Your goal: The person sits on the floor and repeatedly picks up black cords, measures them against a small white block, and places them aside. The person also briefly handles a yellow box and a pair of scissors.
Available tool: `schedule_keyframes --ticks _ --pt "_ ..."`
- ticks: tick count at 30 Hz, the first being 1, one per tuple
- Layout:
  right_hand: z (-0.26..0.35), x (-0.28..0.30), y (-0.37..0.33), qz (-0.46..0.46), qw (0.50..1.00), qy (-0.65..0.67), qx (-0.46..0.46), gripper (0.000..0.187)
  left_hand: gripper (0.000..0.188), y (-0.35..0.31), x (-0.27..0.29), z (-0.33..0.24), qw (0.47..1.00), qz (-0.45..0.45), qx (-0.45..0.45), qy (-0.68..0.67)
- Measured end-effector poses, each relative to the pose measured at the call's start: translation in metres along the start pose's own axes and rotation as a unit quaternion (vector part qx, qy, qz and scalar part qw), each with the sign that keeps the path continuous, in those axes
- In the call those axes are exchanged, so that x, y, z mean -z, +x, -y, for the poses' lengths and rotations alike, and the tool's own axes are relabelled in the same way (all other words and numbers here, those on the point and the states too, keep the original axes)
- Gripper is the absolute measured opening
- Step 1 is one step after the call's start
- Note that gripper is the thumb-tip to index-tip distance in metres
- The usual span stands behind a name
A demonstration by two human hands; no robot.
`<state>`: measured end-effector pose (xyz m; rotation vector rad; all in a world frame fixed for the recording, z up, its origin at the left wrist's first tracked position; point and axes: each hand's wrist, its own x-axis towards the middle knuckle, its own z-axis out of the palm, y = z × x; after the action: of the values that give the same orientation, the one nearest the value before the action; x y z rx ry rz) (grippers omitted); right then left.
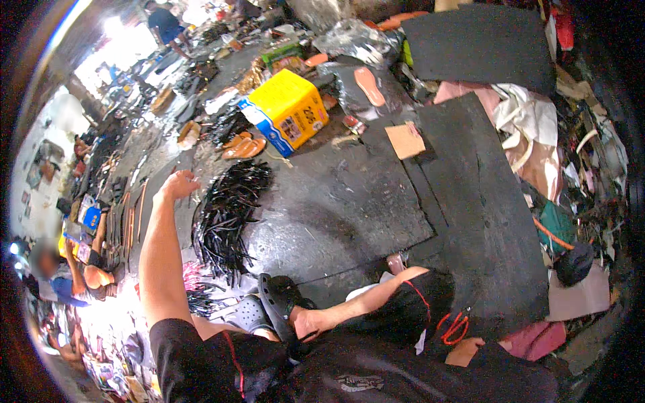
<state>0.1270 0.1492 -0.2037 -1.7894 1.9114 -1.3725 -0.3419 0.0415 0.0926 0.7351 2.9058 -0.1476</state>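
a seated person, seen from their own head, stretches the left hand (177, 185) forward over a cluttered floor. its fingers look loosely bent, but whether they pinch anything is too small to tell. just right of that hand, a heap of shiny black strips (234, 208) lies along the left edge of a broad black sheet (342, 208). the right hand is out of sight, so how it stands cannot be told.

nearer the body, pink strips (193, 275) lie below the black heap, close to two clogs, one grey (250, 314) and one darker (277, 302). beyond the heap are brown-orange sandals (244, 146) and a yellow, blue and white box (285, 111). further right are a pink insole (369, 87) and a tan card (405, 140). a red-orange cord (455, 328) lies at lower right. at far left, a co-worker (79, 279) sits low.
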Motion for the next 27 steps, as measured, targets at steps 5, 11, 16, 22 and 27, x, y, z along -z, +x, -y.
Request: schedule_keyframes --ticks 5,11,16,22,27 --pt "-0.005 -0.003 0.006 0.050 0.999 0.006 0.006 0.031 0.049 -0.012 -0.001 0.050 0.992 -0.048 0.057 -0.098" --pt "-0.020 -0.007 0.014 0.093 0.995 0.026 0.023 0.031 0.051 -0.045 -0.047 0.070 0.974 0.176 -0.040 0.140" --pt "-0.027 -0.003 0.024 0.133 0.986 0.063 0.078 0.032 0.050 -0.032 -0.073 0.114 0.967 0.178 -0.041 0.178" --pt "-0.056 -0.001 0.048 0.271 0.909 0.184 0.258 0.033 0.051 -0.057 -0.074 0.133 0.993 0.114 0.012 0.036" --pt "-0.098 -0.041 0.003 0.233 0.947 0.191 0.111 0.024 0.053 -0.090 -0.049 0.108 0.981 0.153 0.043 0.109"
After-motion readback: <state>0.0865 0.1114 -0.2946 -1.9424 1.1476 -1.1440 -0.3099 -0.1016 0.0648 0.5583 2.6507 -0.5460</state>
